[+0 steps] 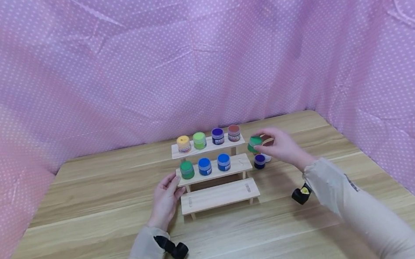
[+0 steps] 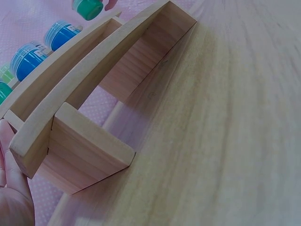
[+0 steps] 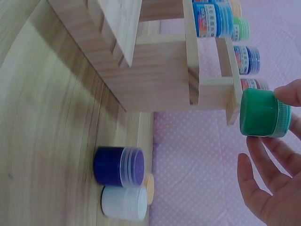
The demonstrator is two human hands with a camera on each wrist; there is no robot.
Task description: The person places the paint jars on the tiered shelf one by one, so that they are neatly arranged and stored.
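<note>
My right hand (image 1: 279, 146) pinches a green paint jar (image 3: 263, 113) by its lid, between thumb and fingers. It holds the jar raised beside the right end of a three-step wooden stand (image 1: 218, 195). At the stand's other end, my left hand (image 1: 165, 199) touches the middle step with fairly straight fingers. On that step stand a green jar (image 1: 187, 170) and two blue jars (image 1: 205, 167). The top step carries yellow (image 1: 183, 144), light green (image 1: 199, 141), purple (image 1: 218, 136) and brownish-red (image 1: 234, 133) jars. Bare wood shows on the bottom step.
Below my right hand, a purple jar (image 3: 117, 165) stands on the table beside a white jar (image 3: 124, 202), with an orange-yellow jar (image 3: 149, 188) partly hidden behind. A pink dotted curtain (image 1: 197, 60) hangs behind the wooden table (image 1: 96, 216).
</note>
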